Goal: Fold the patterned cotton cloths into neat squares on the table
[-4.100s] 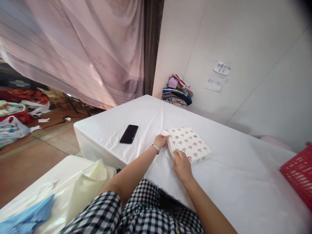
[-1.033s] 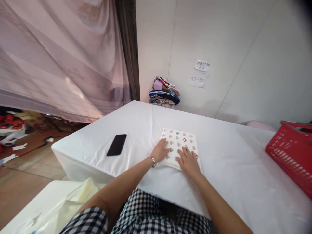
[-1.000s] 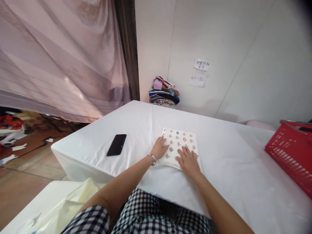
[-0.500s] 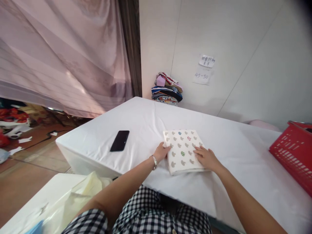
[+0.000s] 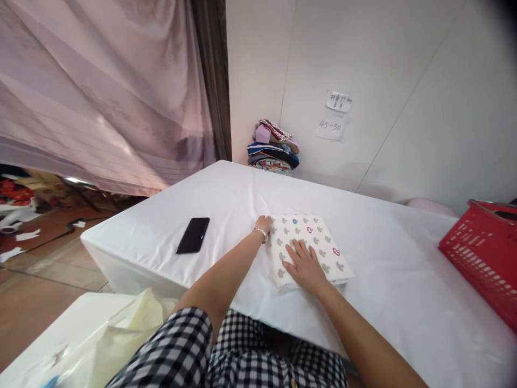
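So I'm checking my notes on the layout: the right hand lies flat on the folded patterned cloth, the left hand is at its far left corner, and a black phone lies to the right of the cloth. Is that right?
Not quite. The head view shows the black phone to the left of the folded patterned cloth, not the right. The rest holds: the right hand lies flat on the cloth and the left hand is at its far left corner.

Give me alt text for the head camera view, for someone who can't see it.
A person's right hand lies flat on a folded mushroom-print cloth on a white-covered table, while the left hand touches its far-left corner. A black phone lies to the left, a red basket to the right.
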### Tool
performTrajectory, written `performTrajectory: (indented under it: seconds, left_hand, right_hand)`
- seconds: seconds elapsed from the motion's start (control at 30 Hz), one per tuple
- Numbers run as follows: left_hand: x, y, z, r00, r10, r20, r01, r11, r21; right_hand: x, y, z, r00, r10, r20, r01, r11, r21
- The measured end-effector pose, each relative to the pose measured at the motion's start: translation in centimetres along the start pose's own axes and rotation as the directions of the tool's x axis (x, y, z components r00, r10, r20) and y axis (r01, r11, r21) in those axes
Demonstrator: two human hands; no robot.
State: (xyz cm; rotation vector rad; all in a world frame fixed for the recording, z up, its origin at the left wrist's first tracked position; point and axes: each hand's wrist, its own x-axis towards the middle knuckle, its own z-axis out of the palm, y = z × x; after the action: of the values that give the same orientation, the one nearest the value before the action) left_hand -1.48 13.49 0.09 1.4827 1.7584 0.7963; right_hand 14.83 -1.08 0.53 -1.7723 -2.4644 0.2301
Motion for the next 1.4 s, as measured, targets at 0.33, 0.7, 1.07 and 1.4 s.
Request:
performTrajectory:
  seconds: [0.33,0.7,1.07,1.4]
  left_hand:
    - [0.2,-1.8,-1.4,0.978,0.07,0.195,-0.007,0.952,-0.306]
    - [2.1,-1.4,-1.2,0.994,0.113,0.016,-0.113,0.993,0.045]
    - [2.6,-0.6,-2.0,0.997,0.08,-0.012,-0.079,0.993,0.088]
    - [-5.6,-0.6,1.7,0.817,0.528,0.231,-0.574,0.702,0.422]
  right_hand:
    - [0.1,-0.1,-0.3,1.0,-0.023,-0.005,0.023,1.0,0.02]
    - [-0.2,-0.3,-0.3,0.999,-0.016,-0.03,0.016,1.0,0.006]
    - [0.0,-0.5,-0.4,0.999,-0.003,-0.04,0.004,1.0,0.027]
    - [-0.1,-0.5,-0.3,0.997,-0.009,-0.082,0.01,1.0,0.014]
